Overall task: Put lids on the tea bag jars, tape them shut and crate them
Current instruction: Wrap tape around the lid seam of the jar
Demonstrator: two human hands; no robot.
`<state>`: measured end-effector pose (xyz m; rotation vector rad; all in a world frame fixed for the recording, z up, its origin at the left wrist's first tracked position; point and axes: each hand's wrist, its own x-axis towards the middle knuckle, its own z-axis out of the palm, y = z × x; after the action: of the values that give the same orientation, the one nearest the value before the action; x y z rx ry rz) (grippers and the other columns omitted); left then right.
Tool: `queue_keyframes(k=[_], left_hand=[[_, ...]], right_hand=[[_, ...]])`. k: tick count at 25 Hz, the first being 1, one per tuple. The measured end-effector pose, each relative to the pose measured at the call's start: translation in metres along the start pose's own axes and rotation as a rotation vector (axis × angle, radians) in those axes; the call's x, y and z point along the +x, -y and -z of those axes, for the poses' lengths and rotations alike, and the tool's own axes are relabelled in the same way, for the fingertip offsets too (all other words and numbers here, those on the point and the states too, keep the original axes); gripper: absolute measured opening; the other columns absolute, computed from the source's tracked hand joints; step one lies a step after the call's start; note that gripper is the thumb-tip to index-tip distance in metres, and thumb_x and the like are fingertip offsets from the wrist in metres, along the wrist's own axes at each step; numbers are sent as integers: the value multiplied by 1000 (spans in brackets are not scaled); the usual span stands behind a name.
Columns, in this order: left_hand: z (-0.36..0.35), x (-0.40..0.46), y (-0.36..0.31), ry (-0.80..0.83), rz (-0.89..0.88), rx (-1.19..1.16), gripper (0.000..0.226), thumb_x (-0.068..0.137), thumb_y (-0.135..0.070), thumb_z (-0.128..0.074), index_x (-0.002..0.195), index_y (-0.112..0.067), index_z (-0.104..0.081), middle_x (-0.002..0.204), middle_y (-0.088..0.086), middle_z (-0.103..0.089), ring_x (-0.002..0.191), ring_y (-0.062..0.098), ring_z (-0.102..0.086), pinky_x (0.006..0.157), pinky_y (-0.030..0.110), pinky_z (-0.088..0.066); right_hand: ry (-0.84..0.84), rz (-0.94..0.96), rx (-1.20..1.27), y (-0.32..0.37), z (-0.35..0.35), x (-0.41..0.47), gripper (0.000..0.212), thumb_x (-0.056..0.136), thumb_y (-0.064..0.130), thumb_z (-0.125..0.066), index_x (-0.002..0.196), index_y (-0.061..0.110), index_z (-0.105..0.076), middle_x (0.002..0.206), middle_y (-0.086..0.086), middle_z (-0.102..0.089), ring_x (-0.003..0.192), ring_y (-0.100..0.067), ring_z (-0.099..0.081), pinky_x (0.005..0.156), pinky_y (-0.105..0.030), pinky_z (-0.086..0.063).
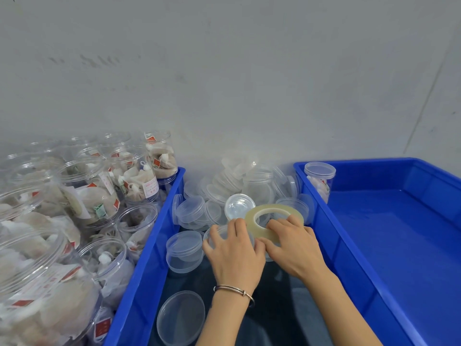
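Right now both hands' fingers curl — left (234,253) on a lid (225,236), right (294,245) gripping tape roll (272,218).

Clear plastic jars of tea bags (139,181) in the blue plastic crate at left (159,236) carry white paper labels with red print (151,187), and the bags bear small red and green tags (99,211). The characters on all of these are too small and blurred to read.
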<state>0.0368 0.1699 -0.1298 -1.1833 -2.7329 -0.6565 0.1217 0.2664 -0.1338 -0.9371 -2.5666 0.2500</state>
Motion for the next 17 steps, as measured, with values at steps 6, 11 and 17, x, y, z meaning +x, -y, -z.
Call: queue_keyframes(k=[6,11,17], left_hand=[[-3,4,10,-12,-93,2,39,91,-48,-42,126,-30,-41,132,-15,-49,130,27,-33,103,46,-30],[-4,6,10,-10,-106,-62,36,89,-47,-44,123,-33,-43,128,-17,-51,130,24,-33,103,44,-30],[-4,3,7,-13,-110,-92,33,87,-43,-46,118,-31,-45,122,-14,-53,123,23,-37,98,44,-31]], right_hand=[[-118,-18,-67,0,-1,-22,30,90,55,-44,79,28,-48,79,14,-50,87,-8,-37,72,-33,-28],[-201,-91,-6,9,0,-36,32,88,49,-57,70,23,-49,69,11,-48,81,-13,-42,65,-35,-31],[-176,-165,-9,23,8,-46,34,89,52,-51,70,23,-49,70,11,-51,84,-14,-44,69,-37,-35]])
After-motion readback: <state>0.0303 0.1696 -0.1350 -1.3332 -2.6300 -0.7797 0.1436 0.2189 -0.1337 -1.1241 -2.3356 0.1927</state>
